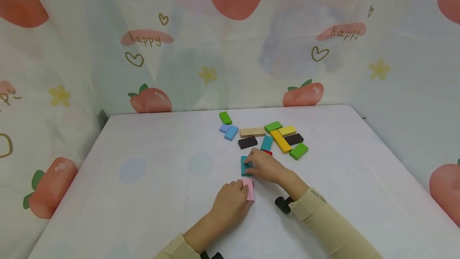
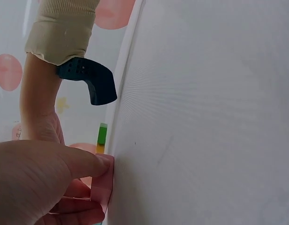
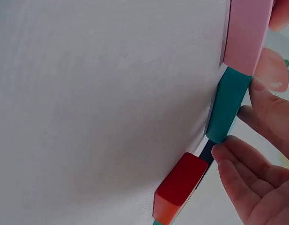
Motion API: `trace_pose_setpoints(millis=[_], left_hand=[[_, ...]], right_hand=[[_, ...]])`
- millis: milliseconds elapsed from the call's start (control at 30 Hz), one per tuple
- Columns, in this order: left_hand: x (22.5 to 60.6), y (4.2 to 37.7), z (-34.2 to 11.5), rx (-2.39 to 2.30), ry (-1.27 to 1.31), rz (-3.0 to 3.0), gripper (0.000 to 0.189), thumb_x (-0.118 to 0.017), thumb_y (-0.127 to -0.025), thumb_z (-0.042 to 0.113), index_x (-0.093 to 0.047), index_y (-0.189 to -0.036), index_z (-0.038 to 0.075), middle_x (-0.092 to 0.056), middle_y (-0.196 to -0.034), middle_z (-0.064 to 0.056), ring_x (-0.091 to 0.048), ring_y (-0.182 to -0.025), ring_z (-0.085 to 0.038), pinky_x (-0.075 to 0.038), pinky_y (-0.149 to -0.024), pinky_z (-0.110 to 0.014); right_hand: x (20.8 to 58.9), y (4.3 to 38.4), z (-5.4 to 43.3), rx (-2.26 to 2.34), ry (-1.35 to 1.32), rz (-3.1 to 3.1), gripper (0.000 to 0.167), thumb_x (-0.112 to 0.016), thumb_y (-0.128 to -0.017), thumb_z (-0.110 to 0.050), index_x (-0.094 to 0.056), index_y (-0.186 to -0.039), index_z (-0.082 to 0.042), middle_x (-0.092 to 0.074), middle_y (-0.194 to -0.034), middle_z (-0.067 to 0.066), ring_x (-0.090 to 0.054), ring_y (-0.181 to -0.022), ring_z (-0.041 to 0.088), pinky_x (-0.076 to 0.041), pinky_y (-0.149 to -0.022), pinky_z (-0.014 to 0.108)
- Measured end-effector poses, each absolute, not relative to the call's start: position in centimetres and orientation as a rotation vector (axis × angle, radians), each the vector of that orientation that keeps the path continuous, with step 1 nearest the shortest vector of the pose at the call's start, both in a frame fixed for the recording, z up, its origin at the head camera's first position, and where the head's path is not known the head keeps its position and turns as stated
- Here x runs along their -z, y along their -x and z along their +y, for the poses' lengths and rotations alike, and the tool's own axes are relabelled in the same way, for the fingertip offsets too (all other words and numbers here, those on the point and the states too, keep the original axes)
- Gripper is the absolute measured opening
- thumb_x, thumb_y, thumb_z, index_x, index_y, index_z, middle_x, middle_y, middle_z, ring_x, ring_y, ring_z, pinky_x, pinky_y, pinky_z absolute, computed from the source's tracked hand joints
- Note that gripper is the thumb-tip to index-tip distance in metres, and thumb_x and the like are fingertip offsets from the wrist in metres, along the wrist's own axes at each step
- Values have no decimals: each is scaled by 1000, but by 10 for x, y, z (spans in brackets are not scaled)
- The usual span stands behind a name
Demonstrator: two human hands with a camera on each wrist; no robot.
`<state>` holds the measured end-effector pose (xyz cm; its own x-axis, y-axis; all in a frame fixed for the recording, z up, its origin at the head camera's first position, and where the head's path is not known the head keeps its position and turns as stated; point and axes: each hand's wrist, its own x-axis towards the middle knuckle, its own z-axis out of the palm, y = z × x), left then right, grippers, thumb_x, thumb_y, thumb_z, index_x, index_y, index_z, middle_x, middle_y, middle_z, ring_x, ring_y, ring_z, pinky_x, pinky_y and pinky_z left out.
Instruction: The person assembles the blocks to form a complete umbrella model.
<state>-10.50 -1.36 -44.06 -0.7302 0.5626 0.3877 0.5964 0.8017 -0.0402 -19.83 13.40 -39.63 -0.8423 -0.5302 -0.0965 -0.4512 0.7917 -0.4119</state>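
Observation:
A pink block (image 1: 250, 190) lies on the white table, and my left hand (image 1: 230, 203) pinches it between thumb and fingers. In the left wrist view the thumb presses one side of the pink block (image 2: 102, 183). Just beyond lies a teal block (image 1: 245, 166), held at its two ends by the thumb and fingers of my right hand (image 1: 266, 165). In the right wrist view the teal block (image 3: 227, 105) is end to end with the pink block (image 3: 247, 37). A red block (image 3: 181, 179) sits near the right fingertips, partly hidden in the head view.
Behind the hands are a second teal block (image 1: 266, 143), dark blocks (image 1: 247, 143), a long tan block (image 1: 252, 132), an orange block (image 1: 280, 141), a yellow block (image 1: 287, 131), blue blocks (image 1: 231, 132) and several green blocks (image 1: 298, 152). A printed cloth backdrop (image 1: 230, 51) stands behind the table.

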Motion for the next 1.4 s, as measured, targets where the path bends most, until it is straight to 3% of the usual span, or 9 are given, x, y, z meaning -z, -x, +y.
trace_pose_setpoints(millis=[567,1400], left_hand=[[439,102,-10,171,841,-2685,33,-70,-81,32,-69,-95,2,-55,-79,-4,-52,-68,-15,-40,-54,-24],[440,104,-11,196,845,-2671,34,-70,-80,32,-69,-95,2,-53,-77,-3,-51,-65,-14,-38,-52,-23]], right_hand=[[396,191,134,608,744,2736,27,-74,-78,-14,-71,-104,-7,-52,-89,-3,-51,-87,13,-48,-78,24],[397,189,135,623,824,2728,29,-73,-79,-13,-69,-107,-6,-55,-97,1,-53,-93,16,-49,-81,27]])
